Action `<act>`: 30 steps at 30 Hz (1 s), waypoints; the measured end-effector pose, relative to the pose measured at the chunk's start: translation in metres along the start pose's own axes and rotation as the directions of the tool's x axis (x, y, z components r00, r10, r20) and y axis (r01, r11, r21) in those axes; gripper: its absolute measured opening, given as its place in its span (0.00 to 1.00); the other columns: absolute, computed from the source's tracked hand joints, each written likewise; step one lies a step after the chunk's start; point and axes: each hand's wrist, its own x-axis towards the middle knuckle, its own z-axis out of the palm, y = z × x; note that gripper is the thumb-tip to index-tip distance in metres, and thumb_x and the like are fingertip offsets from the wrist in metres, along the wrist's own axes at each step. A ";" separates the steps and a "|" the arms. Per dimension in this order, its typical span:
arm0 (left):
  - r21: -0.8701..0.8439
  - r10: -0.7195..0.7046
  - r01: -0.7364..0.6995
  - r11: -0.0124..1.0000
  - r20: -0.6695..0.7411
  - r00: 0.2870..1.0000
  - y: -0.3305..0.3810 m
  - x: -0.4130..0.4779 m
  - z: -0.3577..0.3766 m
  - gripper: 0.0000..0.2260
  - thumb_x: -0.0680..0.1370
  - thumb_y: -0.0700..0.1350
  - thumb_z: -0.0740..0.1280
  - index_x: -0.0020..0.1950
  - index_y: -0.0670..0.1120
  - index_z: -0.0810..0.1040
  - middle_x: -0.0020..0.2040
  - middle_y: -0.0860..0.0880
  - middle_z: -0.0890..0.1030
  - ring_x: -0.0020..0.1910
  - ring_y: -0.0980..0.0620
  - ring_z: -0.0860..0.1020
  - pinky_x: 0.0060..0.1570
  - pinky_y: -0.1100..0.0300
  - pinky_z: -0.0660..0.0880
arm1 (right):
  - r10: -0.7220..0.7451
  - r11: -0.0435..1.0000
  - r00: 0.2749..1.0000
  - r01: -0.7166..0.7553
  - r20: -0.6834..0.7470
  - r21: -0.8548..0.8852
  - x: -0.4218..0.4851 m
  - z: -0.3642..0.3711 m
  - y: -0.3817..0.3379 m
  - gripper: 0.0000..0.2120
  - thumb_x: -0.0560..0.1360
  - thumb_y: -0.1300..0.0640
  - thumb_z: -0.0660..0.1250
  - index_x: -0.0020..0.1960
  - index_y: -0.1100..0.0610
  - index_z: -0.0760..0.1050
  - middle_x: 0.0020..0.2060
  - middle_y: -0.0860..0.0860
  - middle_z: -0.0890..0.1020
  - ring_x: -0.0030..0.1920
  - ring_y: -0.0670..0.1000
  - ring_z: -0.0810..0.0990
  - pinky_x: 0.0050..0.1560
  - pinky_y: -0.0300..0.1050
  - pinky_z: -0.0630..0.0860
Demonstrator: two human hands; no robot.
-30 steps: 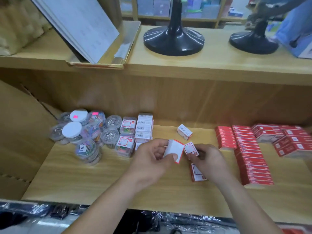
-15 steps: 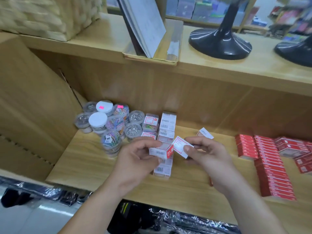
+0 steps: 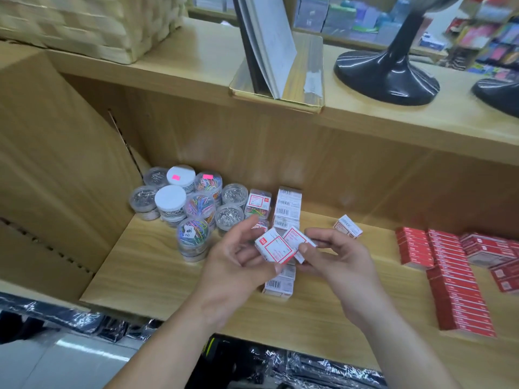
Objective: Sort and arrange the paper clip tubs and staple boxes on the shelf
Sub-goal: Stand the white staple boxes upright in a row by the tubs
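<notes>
My left hand (image 3: 238, 262) holds a small white staple box (image 3: 273, 248) with a red-framed label above the wooden shelf (image 3: 157, 270). My right hand (image 3: 334, 256) pinches a second white staple box (image 3: 295, 237) right beside it. Under my hands a row of white staple boxes (image 3: 286, 206) runs from the back wall toward the front. Another white box (image 3: 347, 226) lies alone behind my right hand. Several round paper clip tubs (image 3: 193, 209) cluster at the back left. Red staple boxes (image 3: 449, 270) lie in rows at the right.
A cardboard panel (image 3: 50, 169) closes the shelf's left side. On the top board stand a wicker basket (image 3: 84, 21), a gold tray with a booklet (image 3: 278, 88) and two black stand bases (image 3: 384, 77). Plastic-wrapped dark goods (image 3: 295, 366) lie below the shelf edge.
My view has swung left and closer. Both hands have moved left over the row of white boxes. The box in my left hand has turned so its red-framed label faces up.
</notes>
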 end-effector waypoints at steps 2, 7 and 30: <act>0.035 -0.014 0.014 0.999 -0.016 1.000 -0.001 0.003 -0.005 0.35 0.66 0.22 0.75 0.68 0.48 0.76 0.57 0.46 0.85 0.54 0.52 0.85 0.50 0.62 0.80 | 0.023 1.000 0.999 -0.023 -0.032 -0.011 0.001 -0.001 0.000 0.14 0.72 0.67 0.75 0.56 0.58 0.81 0.42 0.50 0.82 0.40 0.52 0.86 0.45 0.48 0.84; 0.150 0.040 -0.030 0.988 -0.063 0.997 0.004 0.008 -0.017 0.30 0.70 0.25 0.74 0.66 0.50 0.77 0.50 0.52 0.86 0.50 0.55 0.84 0.51 0.61 0.80 | 0.004 0.987 0.996 -0.019 -0.089 -0.160 0.010 0.000 0.009 0.15 0.68 0.67 0.79 0.50 0.54 0.82 0.43 0.50 0.85 0.40 0.46 0.84 0.45 0.38 0.78; 0.741 0.441 -0.610 0.282 0.465 0.768 -0.015 0.028 -0.008 0.18 0.73 0.37 0.75 0.62 0.47 0.81 0.59 0.54 0.76 0.56 0.57 0.78 0.58 0.65 0.74 | -0.026 0.949 1.000 0.028 0.013 -0.314 -0.002 -0.001 0.044 0.18 0.80 0.65 0.62 0.51 0.44 0.82 0.49 0.41 0.87 0.54 0.43 0.84 0.61 0.43 0.77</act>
